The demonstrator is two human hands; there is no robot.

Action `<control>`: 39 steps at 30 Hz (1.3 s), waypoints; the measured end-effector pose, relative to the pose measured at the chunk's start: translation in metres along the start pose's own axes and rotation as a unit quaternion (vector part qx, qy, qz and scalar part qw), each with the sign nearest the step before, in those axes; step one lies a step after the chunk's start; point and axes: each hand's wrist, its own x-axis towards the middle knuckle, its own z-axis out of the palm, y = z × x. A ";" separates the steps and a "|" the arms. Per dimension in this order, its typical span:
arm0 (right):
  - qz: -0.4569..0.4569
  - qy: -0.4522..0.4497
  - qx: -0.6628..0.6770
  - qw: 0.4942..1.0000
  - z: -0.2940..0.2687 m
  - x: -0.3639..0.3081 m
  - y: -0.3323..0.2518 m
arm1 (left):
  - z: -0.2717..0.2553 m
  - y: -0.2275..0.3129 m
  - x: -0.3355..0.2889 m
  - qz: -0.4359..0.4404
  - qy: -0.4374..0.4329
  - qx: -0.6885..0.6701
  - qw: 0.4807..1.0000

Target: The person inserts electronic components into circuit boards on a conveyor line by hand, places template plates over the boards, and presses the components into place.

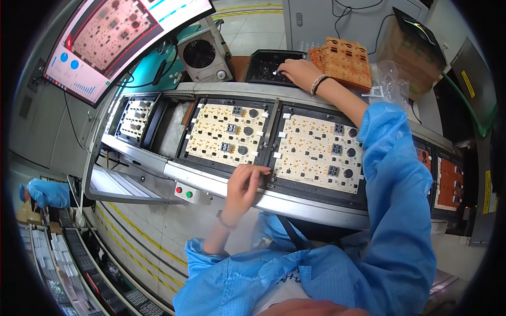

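My right hand (300,73) reaches over a black tray (258,79) of small dark parts at the back, its fingers bent together at the fingertips. A small pale speck shows by them; what they hold is too small to name. My left hand (243,187) rests at the front edge of the line, between two cream circuit boards in black carrier frames. Its thumb and index finger are apart, with nothing visible in them. The left board (219,134) and the right board (311,152) both bear dark display blocks, round black parts and small yellowish parts.
Behind the tray stand orange-brown boards (348,63), beside a clear plastic bag (390,81) and a cardboard box (414,58). A fan unit (203,55) and a monitor (116,37) are at the back left. A button box (191,193) hangs on the front rail. Another person (50,193) is far left.
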 end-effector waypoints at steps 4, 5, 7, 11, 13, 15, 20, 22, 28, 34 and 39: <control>-0.009 0.006 0.000 1.000 0.000 -0.011 0.013 | 0.003 0.006 0.006 -0.073 -0.038 -0.078 0.994; -0.008 0.011 0.003 1.000 0.003 -0.014 0.018 | 0.007 0.007 0.009 -0.079 -0.052 -0.118 0.989; 0.019 -0.017 0.077 0.997 -0.007 -0.023 0.001 | 0.011 0.003 0.010 -0.086 -0.068 -0.176 0.978; -0.048 -0.008 0.220 0.974 -0.029 -0.063 -0.063 | 0.016 0.019 0.029 -0.213 -0.162 -0.398 0.878; -0.106 -0.019 0.201 0.974 -0.046 -0.094 -0.099 | 0.016 0.021 0.044 -0.298 -0.178 -0.532 0.772; -0.146 -0.067 0.112 0.981 -0.070 -0.125 -0.122 | 0.022 0.017 0.056 -0.333 -0.176 -0.682 0.626; -0.146 -0.027 0.122 0.981 -0.091 -0.188 -0.110 | 0.048 0.036 0.069 -0.401 -0.256 -0.744 0.469; -0.147 0.005 0.163 0.976 -0.091 -0.204 -0.096 | 0.053 0.051 0.071 -0.422 -0.257 -0.709 0.503; 0.213 -0.099 0.667 0.707 -0.123 -0.241 -0.066 | 0.052 0.063 0.083 -0.412 -0.333 -0.579 0.619; 0.382 -0.026 0.777 0.499 -0.116 -0.258 -0.055 | 0.050 0.044 0.118 -0.328 -0.358 -0.483 0.728; 0.311 -0.047 0.773 0.552 -0.118 -0.275 -0.053 | 0.064 0.018 0.131 -0.184 -0.330 -0.350 0.857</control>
